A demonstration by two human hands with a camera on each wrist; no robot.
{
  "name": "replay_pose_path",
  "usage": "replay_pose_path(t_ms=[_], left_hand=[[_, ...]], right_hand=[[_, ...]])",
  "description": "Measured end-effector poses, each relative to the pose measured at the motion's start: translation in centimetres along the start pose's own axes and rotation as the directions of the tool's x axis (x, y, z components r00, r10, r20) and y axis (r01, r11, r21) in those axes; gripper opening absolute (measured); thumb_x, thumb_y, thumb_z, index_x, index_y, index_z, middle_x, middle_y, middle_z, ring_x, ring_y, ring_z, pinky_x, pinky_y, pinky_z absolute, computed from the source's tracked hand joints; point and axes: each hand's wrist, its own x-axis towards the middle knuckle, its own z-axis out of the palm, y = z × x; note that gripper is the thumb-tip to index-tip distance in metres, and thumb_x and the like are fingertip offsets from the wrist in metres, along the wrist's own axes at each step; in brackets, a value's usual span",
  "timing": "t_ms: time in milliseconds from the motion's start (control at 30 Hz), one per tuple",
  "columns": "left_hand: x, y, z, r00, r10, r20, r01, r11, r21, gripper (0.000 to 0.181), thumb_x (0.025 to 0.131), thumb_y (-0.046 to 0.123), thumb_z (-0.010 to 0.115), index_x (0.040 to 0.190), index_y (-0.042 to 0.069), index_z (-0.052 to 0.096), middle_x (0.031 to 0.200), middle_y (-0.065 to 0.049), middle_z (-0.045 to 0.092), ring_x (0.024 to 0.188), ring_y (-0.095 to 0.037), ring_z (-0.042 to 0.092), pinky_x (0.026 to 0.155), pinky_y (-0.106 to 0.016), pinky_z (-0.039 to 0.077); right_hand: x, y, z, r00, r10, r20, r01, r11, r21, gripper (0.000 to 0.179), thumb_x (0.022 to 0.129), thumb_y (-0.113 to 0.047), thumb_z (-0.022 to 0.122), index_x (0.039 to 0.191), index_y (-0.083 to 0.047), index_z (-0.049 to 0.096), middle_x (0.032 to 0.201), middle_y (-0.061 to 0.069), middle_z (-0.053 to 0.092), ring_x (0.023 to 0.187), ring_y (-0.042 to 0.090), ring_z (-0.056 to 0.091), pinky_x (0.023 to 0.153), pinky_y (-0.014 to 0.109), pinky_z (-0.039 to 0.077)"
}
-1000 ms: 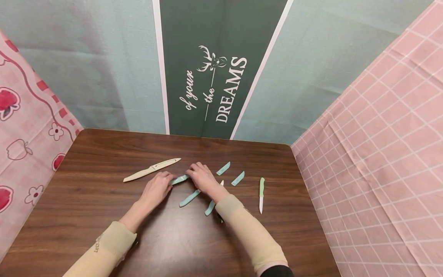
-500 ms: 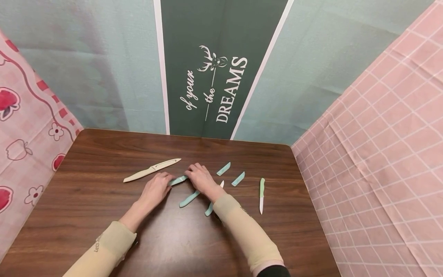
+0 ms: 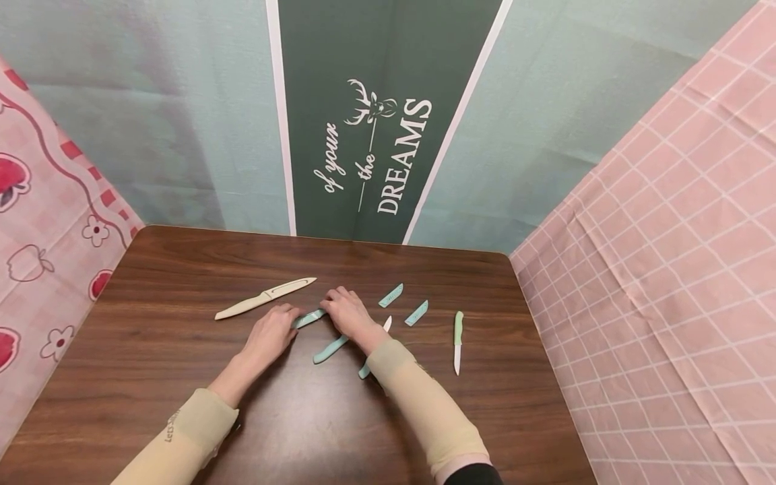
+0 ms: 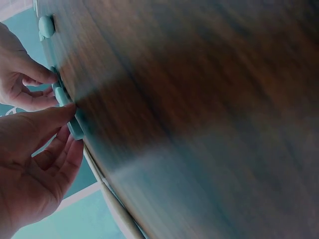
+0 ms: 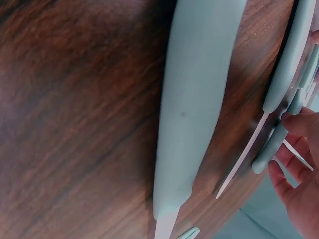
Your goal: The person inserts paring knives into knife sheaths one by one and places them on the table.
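My left hand (image 3: 271, 331) and right hand (image 3: 351, 314) pinch opposite ends of a slim teal tool (image 3: 311, 318) with a paler middle; its exact kind is unclear. It lies low against the tabletop, and fingers cover both ends. In the right wrist view its rounded end (image 5: 269, 152) shows beside my right fingers. A teal-handled knife (image 3: 330, 350) lies just below my right hand, which hides its blade in the head view. Another teal-handled knife (image 3: 386, 325) lies partly under my right forearm, its white blade tip pointing away. In the right wrist view that knife's handle (image 5: 197, 109) looms close.
Two teal blade sheaths (image 3: 391, 295) lie right of my right hand. Farther right is a green-handled knife (image 3: 458, 328) with a bare white blade. A cream knife in its sheath (image 3: 267, 298) lies beyond my left hand. Fabric hangings (image 3: 467, 222) border the wooden table (image 3: 291, 431).
Both hands have shifted slightly to the left with the teal tool between them. My right forearm has moved left as well. The knives and sheaths on the table stay in place.
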Motion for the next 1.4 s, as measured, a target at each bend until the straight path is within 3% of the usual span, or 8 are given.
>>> replay_pose_path(t_ms=[400, 1400], left_hand=[[0.31, -0.07, -0.25, 0.997, -0.043, 0.068, 0.045, 0.999, -0.022, 0.027, 0.078, 0.001, 0.081, 0.103, 0.001, 0.07, 0.099, -0.015, 0.069, 0.089, -0.032, 0.067, 0.076, -0.044, 0.057], [0.53, -0.09, -0.08, 0.995, -0.047, 0.086, 0.049, 0.999, -0.014, 0.029, 0.077, 0.002, 0.082, 0.103, 0.0, 0.07, 0.098, -0.015, 0.067, 0.086, -0.03, 0.066, 0.076, -0.044, 0.057]], right_hand=[[0.03, -0.14, 0.03, 1.0, 0.007, 0.02, -0.008, 1.0, 0.031, 0.022, 0.097, -0.015, 0.06, 0.11, -0.025, 0.074, 0.113, -0.002, 0.064, 0.108, 0.016, 0.059, 0.087, 0.033, 0.05], [-0.02, -0.07, 0.85, 0.999, 0.013, -0.041, -0.013, 1.0, 0.004, 0.022, 0.097, -0.018, 0.059, 0.108, -0.028, 0.076, 0.109, -0.005, 0.066, 0.104, 0.014, 0.062, 0.087, 0.03, 0.052]])
